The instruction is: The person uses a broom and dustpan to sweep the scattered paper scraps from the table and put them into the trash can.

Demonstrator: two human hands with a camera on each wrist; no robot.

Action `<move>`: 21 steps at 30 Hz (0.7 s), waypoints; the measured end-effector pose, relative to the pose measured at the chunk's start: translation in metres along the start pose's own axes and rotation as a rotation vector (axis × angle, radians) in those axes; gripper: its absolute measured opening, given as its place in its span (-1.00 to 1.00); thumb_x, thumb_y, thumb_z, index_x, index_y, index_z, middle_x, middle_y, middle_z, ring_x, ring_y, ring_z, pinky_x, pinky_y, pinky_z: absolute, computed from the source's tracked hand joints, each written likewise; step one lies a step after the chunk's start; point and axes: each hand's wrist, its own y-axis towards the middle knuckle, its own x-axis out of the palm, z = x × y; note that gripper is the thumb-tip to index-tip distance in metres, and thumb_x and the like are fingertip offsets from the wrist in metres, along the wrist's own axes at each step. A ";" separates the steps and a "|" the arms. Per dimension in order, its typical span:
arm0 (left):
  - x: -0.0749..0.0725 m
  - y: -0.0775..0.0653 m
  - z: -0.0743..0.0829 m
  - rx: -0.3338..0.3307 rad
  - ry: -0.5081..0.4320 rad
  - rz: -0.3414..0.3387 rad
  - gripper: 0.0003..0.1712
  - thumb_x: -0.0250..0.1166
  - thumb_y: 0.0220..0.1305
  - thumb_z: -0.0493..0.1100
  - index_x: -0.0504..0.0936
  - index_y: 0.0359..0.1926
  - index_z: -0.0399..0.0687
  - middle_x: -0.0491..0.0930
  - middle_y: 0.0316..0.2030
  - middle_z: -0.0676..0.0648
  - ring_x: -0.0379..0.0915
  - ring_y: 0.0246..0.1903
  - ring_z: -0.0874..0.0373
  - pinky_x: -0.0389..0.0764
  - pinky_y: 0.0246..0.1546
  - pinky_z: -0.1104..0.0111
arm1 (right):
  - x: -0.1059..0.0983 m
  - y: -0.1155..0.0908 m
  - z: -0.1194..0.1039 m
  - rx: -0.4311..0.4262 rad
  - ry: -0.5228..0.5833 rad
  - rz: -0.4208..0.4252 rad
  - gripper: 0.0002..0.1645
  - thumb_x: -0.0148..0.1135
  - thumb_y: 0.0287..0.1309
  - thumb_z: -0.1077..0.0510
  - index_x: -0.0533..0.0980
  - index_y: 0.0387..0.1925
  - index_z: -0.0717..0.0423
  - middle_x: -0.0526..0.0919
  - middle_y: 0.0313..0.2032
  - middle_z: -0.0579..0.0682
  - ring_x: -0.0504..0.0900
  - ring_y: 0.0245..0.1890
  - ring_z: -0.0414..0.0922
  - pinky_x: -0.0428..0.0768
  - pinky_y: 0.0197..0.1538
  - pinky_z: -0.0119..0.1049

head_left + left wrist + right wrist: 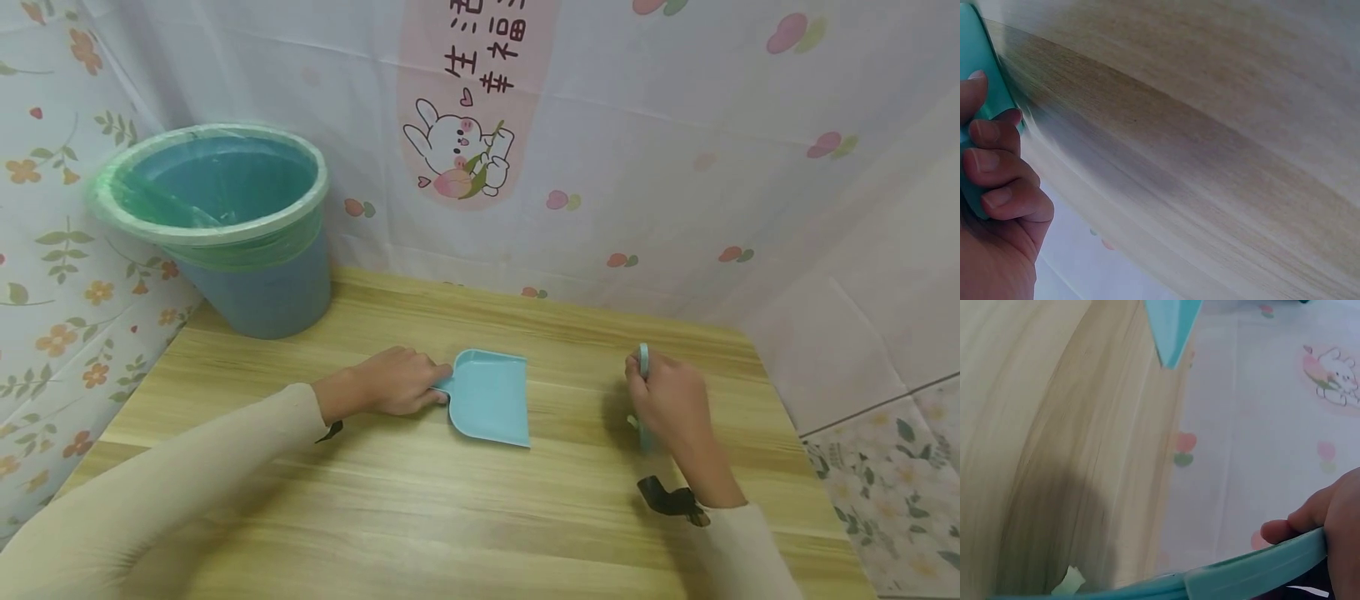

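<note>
A light blue dustpan (491, 398) lies on the wooden table, its wide lip facing right. My left hand (401, 381) grips its short handle, and the left wrist view shows the fingers (1010, 165) curled round that handle. To the right, my right hand (675, 404) holds a light blue hand brush (1257, 565) upright on its edge; its bristles are hidden. A small pale yellow scrap (1069, 581) lies against the brush on the side facing the dustpan. Between brush and dustpan is a stretch of bare wood.
At the back left of the table (450, 517) stands a blue bin (262, 292) lined with a green plastic bag (247, 250). Behind the table hangs a printed white cloth (645, 167), with a flowered cloth (60, 275) at the left. A tiled wall (900, 308) borders the right.
</note>
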 end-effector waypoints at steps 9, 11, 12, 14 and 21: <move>0.000 0.000 0.000 -0.016 0.000 -0.016 -0.71 0.26 0.66 0.01 0.56 -0.08 -0.14 0.28 -0.52 0.12 0.24 -0.54 0.24 0.30 -0.47 0.35 | 0.016 0.014 -0.021 0.007 0.088 0.034 -0.56 0.04 0.64 0.18 0.50 -0.50 0.12 0.20 -0.72 -0.18 0.14 -0.71 -0.21 0.16 -0.56 -0.24; 0.001 0.000 -0.001 -0.022 0.000 -0.018 -0.71 0.26 0.66 0.01 0.56 -0.08 -0.14 0.28 -0.52 0.12 0.24 -0.54 0.24 0.29 -0.48 0.35 | 0.019 0.017 -0.026 -0.006 0.105 0.043 -0.57 0.04 0.63 0.19 0.53 -0.48 0.13 0.21 -0.71 -0.19 0.15 -0.71 -0.22 0.17 -0.56 -0.25; 0.001 0.000 -0.001 -0.022 0.000 -0.017 -0.71 0.26 0.66 0.01 0.56 -0.08 -0.14 0.28 -0.53 0.12 0.24 -0.54 0.24 0.29 -0.48 0.35 | 0.020 0.019 -0.029 -0.012 0.113 0.050 -0.59 0.05 0.62 0.20 0.56 -0.46 0.15 0.22 -0.71 -0.19 0.15 -0.71 -0.22 0.17 -0.56 -0.25; 0.001 0.000 -0.001 -0.021 0.002 -0.015 -0.71 0.26 0.66 0.01 0.56 -0.08 -0.14 0.29 -0.53 0.12 0.24 -0.54 0.24 0.29 -0.48 0.36 | 0.023 0.021 -0.035 -0.024 0.131 0.059 -0.61 0.06 0.60 0.22 0.59 -0.44 0.16 0.25 -0.71 -0.18 0.16 -0.70 -0.23 0.18 -0.56 -0.25; 0.000 0.000 0.000 -0.009 0.014 -0.012 -0.71 0.26 0.66 0.01 0.56 -0.08 -0.14 0.30 -0.53 0.11 0.26 -0.54 0.23 0.33 -0.48 0.34 | 0.031 0.030 -0.053 -0.038 0.186 0.045 -0.58 0.07 0.61 0.21 0.56 -0.49 0.12 0.26 -0.71 -0.19 0.17 -0.71 -0.24 0.20 -0.57 -0.28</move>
